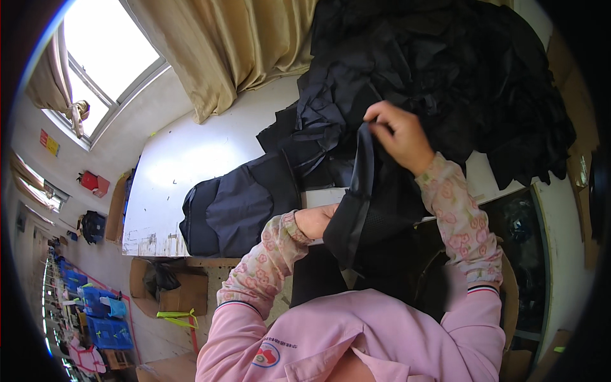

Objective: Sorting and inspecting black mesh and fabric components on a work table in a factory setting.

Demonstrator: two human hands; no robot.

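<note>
My right hand [402, 137] is raised over the table's front edge, its thumb and fingers pinching the upper edge of a black fabric piece [356, 204]. The piece hangs down in folds from that pinch, and part of it looks like mesh. Lower and to the left, my left hand [313, 221] reaches into or behind the same piece; the cloth hides its fingers. Beside my left forearm lies a flat black sewn fabric piece [238, 204] with a smoother, dark grey middle panel.
A large heap of black fabric pieces [439, 83] covers the back and right of the white table [172, 165]. Gold curtains [223, 44] hang behind it. Below the table stands a cardboard box [184, 296] with a black bag. Blue bins [105, 315] line the far left.
</note>
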